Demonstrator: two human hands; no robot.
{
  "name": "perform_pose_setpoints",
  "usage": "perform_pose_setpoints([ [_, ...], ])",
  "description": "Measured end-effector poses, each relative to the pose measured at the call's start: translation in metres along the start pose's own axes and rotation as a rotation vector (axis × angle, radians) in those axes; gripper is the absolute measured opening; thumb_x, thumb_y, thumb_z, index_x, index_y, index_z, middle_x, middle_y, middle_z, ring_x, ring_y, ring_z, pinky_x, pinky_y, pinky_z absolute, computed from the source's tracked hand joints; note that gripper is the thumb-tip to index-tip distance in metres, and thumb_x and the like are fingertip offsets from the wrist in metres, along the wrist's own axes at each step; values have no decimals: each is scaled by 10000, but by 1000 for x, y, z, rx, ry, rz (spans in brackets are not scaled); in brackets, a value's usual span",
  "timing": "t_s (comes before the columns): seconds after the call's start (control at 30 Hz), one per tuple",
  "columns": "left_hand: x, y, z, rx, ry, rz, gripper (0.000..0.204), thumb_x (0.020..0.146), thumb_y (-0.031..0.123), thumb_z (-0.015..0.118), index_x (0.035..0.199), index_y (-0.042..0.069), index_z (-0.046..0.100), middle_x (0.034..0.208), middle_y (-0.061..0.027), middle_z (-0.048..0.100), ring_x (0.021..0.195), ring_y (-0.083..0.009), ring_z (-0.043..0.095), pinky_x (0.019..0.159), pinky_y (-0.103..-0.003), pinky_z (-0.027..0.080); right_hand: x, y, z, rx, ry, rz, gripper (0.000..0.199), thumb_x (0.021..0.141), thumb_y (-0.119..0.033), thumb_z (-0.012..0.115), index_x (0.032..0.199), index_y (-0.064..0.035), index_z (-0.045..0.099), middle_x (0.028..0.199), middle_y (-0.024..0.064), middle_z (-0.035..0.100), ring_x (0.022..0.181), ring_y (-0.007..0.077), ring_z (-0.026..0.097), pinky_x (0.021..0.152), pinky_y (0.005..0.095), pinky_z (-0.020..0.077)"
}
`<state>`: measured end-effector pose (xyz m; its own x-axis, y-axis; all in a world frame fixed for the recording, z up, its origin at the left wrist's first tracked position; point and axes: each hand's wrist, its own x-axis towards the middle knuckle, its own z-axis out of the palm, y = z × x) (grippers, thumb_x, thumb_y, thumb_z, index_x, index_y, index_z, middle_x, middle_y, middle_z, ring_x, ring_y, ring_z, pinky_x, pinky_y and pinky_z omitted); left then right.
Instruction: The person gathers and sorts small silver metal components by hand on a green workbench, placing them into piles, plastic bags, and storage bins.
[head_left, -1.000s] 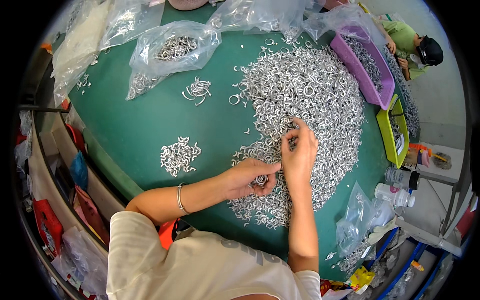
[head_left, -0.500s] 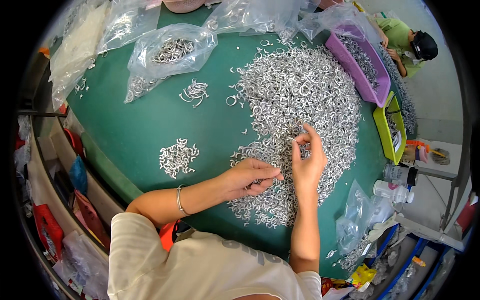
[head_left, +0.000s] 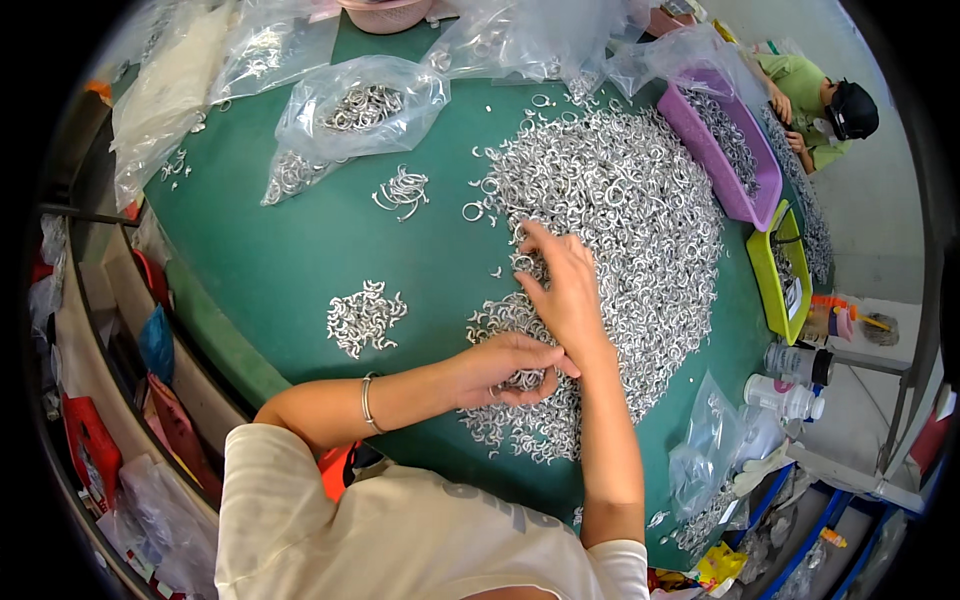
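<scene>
A broad heap of small silver ring-shaped and curved metal pieces [head_left: 640, 200] covers the middle of the green table. My left hand [head_left: 505, 370] is at the heap's near left edge, fingers curled round several small silver pieces, its fingertips by my right wrist. Farther forward, my right hand [head_left: 568, 285] reaches over the heap's left side. Its thumb and forefinger are apart, with loose pieces showing between them; nothing is plainly held. To the left lies a small pile of short curved pieces [head_left: 366, 320], and beyond it a small group of larger open rings [head_left: 402, 192].
A clear plastic bag of rings [head_left: 365, 105] lies at the far left. Purple [head_left: 735, 190] and yellow-green baskets [head_left: 778, 285] of metal parts line the right edge. White bottles [head_left: 785, 397] stand at right. A person in a green shirt [head_left: 800, 95] sits beyond.
My right hand has moved left and slightly forward across the heap, and its fingers now point left. My left hand stays near the same place, still curled. The view has shifted slightly.
</scene>
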<state>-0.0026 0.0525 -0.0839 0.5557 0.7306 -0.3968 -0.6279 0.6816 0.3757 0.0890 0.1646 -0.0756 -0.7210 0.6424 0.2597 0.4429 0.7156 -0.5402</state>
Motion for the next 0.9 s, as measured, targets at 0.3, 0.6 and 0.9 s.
perform_pose_setpoints([
  [0.3, -5, 8, 1, -151, 219, 98, 346, 998, 321, 426, 1056, 39, 618, 793, -28, 577, 655, -103, 501, 484, -220, 329, -20, -12, -40, 384, -80, 294, 448, 740, 54, 663, 1170, -40, 581, 847, 28, 631, 750, 130, 553, 698, 272, 423],
  [0.6, 3, 0, -1, -33, 124, 61, 215, 925, 193, 530, 997, 17, 631, 776, -44, 572, 691, -154, 577, 458, -219, 380, 19, 7, 8, -82, 104, -72, 510, 732, 19, 679, 1219, -72, 556, 982, 38, 648, 843, 194, 554, 782, 319, 412],
  [0.9, 2, -3, -12, -121, 46, 154, 257, 928, 183, 509, 1088, 21, 629, 831, -53, 571, 749, -162, 581, 528, -215, 427, -14, 11, -15, 264, 125, 226, 481, 731, 100, 667, 1187, -16, 570, 895, 51, 567, 787, 143, 545, 712, 284, 456],
])
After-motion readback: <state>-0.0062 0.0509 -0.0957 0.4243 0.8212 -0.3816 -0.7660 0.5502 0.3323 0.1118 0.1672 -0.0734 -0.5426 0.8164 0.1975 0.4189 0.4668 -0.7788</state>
